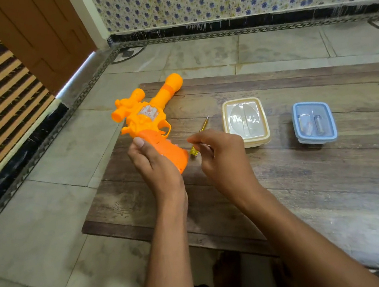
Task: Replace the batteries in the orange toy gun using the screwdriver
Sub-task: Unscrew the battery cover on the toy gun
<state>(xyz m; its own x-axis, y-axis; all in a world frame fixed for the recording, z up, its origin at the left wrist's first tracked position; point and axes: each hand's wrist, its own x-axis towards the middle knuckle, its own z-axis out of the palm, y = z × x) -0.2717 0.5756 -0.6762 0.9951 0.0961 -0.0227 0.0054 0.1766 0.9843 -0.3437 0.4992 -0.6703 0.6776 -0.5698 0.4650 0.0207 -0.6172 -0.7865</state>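
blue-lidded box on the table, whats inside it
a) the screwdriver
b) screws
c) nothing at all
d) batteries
d: through the clear lid of the blue-lidded box you can see a couple of cylindrical cells lying inside, while the screwdriver lies on the table by the right hand.

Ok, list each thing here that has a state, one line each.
orange toy gun: handle gripped by left hand, barrel resting on table
screwdriver: lying on table, under right hand, not clearly gripped
cream box: lid on
blue box: lid on, small items inside
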